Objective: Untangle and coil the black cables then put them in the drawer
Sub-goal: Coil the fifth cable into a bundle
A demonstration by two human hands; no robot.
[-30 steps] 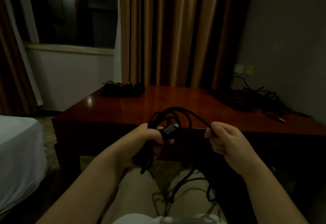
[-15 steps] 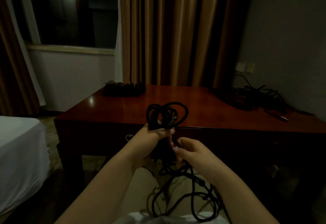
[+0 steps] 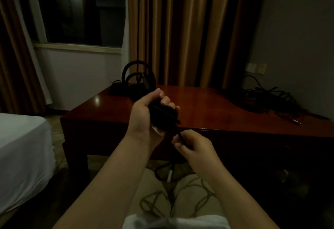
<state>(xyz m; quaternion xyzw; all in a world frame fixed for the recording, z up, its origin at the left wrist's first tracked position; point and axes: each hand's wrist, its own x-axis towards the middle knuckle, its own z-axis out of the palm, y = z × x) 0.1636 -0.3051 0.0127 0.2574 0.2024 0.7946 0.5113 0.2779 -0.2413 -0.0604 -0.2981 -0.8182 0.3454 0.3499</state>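
Now, left hand (image 3: 144, 113): fingers curled round the black cable coil (image 3: 162, 114), held above the wooden table's (image 3: 207, 106) near edge.
Right hand (image 3: 194, 147): pinches the coil's loose strand (image 3: 179, 135) just below it.
Tangled cables (image 3: 267, 98): on the table's far right.

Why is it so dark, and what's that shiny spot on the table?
Head view: the room is dimly lit, so the black cable in the left hand is just a dark lump; the spot is glare on the table, and the straight window frame bends from the wide lens.
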